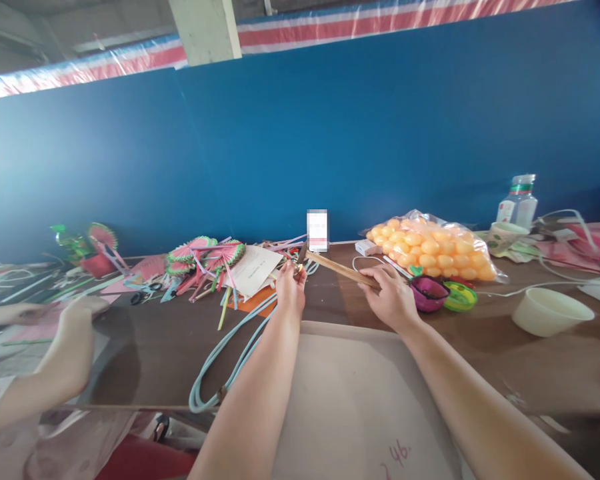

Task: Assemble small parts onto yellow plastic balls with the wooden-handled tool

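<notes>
My right hand (391, 293) is closed around the wooden handle of a hammer (341, 268). The handle slants up to the left, and the hammer's small dark head is right by my left hand (291, 288). The fingers of that left hand are pinched together on something small with a golden glint, too small to name. Below both hands lies a flat cardboard box (350, 380) with handwritten numbers near its lower edge. A loop of pale blue hose or cord (205, 380) runs beside my left forearm.
Folded paper fans (200, 257), strips and a printed sheet (254, 270) lie left of centre. To the right are a bag of orange balls (430, 247), a purple bowl (429, 295), a white tub (551, 312) and bottles (519, 203). A co-worker's arms (67, 353) reach in at left.
</notes>
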The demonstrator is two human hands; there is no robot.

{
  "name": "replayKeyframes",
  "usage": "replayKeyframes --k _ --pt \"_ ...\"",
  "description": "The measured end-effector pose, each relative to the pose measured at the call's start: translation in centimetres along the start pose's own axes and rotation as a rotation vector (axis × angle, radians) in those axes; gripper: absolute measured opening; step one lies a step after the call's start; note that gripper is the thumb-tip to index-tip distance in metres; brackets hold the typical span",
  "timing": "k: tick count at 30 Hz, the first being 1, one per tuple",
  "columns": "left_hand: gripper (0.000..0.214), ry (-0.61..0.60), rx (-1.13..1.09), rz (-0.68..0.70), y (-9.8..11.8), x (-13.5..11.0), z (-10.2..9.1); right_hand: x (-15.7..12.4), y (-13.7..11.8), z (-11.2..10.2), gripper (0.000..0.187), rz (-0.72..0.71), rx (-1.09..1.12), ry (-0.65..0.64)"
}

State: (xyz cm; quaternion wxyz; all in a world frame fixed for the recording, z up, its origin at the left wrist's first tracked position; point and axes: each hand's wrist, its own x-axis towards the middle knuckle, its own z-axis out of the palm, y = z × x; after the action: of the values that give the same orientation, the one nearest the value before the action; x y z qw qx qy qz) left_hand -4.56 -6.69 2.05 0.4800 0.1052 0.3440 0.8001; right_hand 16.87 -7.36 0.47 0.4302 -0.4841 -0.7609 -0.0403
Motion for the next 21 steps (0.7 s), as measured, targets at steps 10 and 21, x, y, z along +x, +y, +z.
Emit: replayKeyframes --k 10,21 --pt "0.024 -0.091 0.086 0.188 -0.7 0.3 0.1 0.4 1.4 0.0 0.024 0.281 -0.133 -0.119" --pt "0.019 -0.125 0.104 0.184 -0.9 0.3 0.0 0.5 2.0 0.4 0.027 0.424 -0.246 -0.471"
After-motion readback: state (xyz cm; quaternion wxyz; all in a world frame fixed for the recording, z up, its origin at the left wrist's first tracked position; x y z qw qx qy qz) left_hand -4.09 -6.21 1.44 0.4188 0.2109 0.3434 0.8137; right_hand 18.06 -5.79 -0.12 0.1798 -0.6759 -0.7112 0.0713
